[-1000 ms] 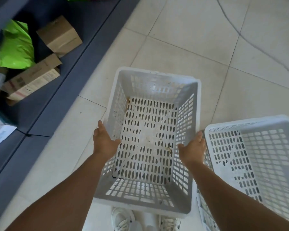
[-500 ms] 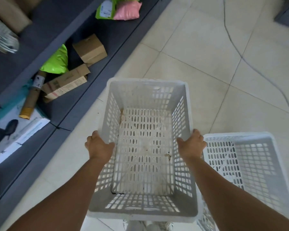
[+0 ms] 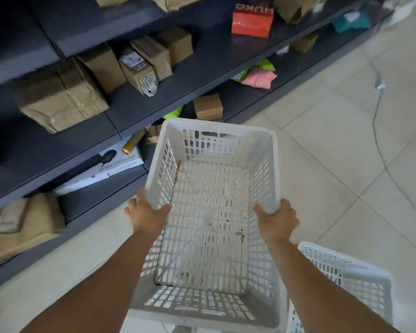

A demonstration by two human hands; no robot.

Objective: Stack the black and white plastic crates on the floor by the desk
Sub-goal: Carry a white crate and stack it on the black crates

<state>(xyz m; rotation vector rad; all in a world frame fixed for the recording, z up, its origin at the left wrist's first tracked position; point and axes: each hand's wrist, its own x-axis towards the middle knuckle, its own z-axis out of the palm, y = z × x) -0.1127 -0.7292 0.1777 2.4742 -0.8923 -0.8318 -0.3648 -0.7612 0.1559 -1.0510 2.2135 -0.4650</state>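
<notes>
I hold a white perforated plastic crate [image 3: 226, 145] in front of me, raised off the tiled floor and empty apart from a few specks of dirt. My left hand [image 3: 147, 216] grips its left rim, thumb inside. My right hand [image 3: 275, 219] grips the right rim the same way. A second white crate [image 3: 346, 282] stands on the floor at the lower right, partly hidden by my right forearm. No black crate is in view.
Dark grey shelving [image 3: 135, 102] runs along the left, loaded with cardboard boxes [image 3: 60, 97], a red parcel [image 3: 251, 19], and green and pink parcels [image 3: 259, 78]. A thin cable [image 3: 376, 121] lies across the light floor tiles on the right.
The crate has risen off the floor in both hands and the view has tilted up, bringing the upper shelves into sight. The second crate has slid toward the lower right corner.
</notes>
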